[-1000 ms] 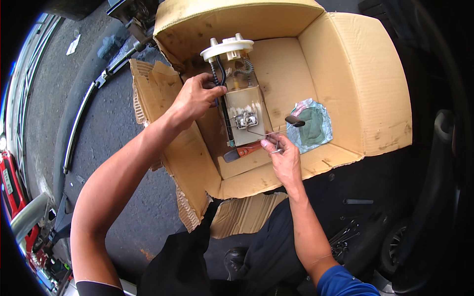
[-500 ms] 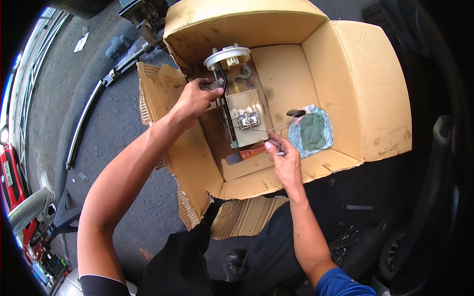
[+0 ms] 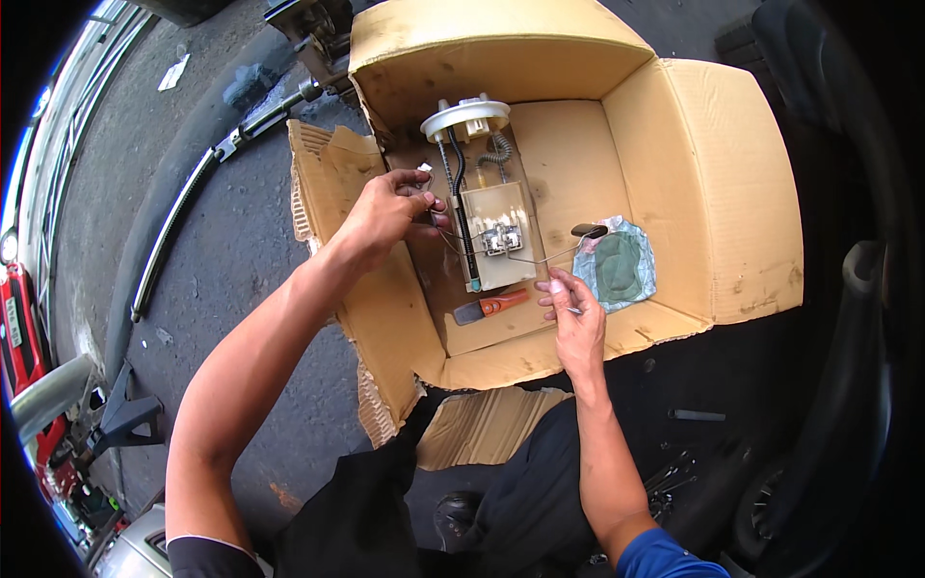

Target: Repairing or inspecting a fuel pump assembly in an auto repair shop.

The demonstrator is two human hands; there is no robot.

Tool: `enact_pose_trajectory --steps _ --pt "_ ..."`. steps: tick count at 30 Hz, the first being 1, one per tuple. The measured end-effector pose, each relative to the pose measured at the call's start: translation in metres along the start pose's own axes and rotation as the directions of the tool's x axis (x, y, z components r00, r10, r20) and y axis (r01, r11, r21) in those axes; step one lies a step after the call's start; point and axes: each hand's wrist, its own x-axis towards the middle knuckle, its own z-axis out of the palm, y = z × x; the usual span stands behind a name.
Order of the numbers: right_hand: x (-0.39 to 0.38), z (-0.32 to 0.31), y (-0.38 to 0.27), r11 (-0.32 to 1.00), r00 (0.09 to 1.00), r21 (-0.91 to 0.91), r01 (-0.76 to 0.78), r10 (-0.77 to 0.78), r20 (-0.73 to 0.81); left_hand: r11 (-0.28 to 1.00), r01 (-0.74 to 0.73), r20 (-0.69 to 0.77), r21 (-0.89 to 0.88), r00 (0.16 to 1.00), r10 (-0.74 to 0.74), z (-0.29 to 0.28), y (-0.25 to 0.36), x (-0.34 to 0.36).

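A fuel pump module (image 3: 489, 217) with a round white flange (image 3: 465, 118) lies in an open cardboard box. On its body sits a level sender (image 3: 502, 239), whose thin wire arm runs right to a dark float (image 3: 589, 230). Left of the module, my left hand (image 3: 393, 210) is closed on thin wires; a small white connector (image 3: 424, 169) shows above its fingertips. My right hand (image 3: 576, 303), right of the module's lower end, has curled fingers around a thin metal tool (image 3: 575, 310), mostly hidden. An orange and grey hand tool (image 3: 491, 305) rests below the module.
The cardboard box (image 3: 679, 193) has raised walls and torn left flaps. A blue plastic bag with a green pad (image 3: 617, 262) lies at its right. Outside are a metal pole (image 3: 173, 236), a dark tube (image 3: 697, 415), several wrenches (image 3: 670, 477) and a loose cardboard flap (image 3: 489, 424).
The whole view has shifted slightly. My left hand has drawn away from the module's tube, and a white connector now shows at its fingers. My right hand has moved right, off the module's lower corner.
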Motion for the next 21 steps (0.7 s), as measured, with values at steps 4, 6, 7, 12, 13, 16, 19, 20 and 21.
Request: enact_pose_trajectory --steps 4,6,7,12,13,16,19,20,21 --pt "-0.012 -0.014 -0.028 0.994 1.000 0.112 0.012 -0.014 0.016 0.988 -0.092 -0.043 0.124 0.994 0.098 -0.005 -0.008 -0.001" --pt "-0.017 -0.020 -0.046 0.994 0.999 0.104 0.043 -0.044 0.012 0.924 -0.189 -0.077 0.334 0.971 0.226 -0.008 -0.020 0.008" --pt "-0.019 -0.019 -0.054 0.993 0.997 0.088 0.078 -0.080 0.022 0.805 -0.245 -0.089 0.540 0.935 0.344 -0.013 -0.025 0.010" --pt "-0.022 -0.018 -0.079 0.979 0.987 0.128 0.158 -0.156 -0.025 0.628 -0.188 -0.029 0.756 0.947 0.319 0.017 -0.008 0.000" --pt "-0.020 -0.017 -0.083 0.979 0.987 0.122 0.163 -0.161 -0.025 0.608 -0.195 -0.037 0.769 0.937 0.348 0.022 -0.008 -0.002" --pt "-0.008 -0.012 -0.094 0.967 0.979 0.149 0.206 -0.204 -0.027 0.630 -0.180 -0.065 0.755 0.936 0.345 0.021 -0.009 0.000" --pt "0.011 -0.010 -0.104 0.975 0.979 0.131 0.180 -0.191 0.071 0.626 -0.205 -0.128 0.752 0.887 0.444 0.010 -0.010 0.007" --pt "0.016 -0.010 -0.106 0.976 0.979 0.124 0.180 -0.190 0.072 0.678 -0.143 -0.146 0.721 0.925 0.350 0.011 -0.004 0.007" --pt "0.022 -0.009 -0.107 0.977 0.982 0.141 0.158 -0.171 0.085 0.721 -0.077 -0.158 0.689 0.955 0.253 0.014 0.001 0.006"
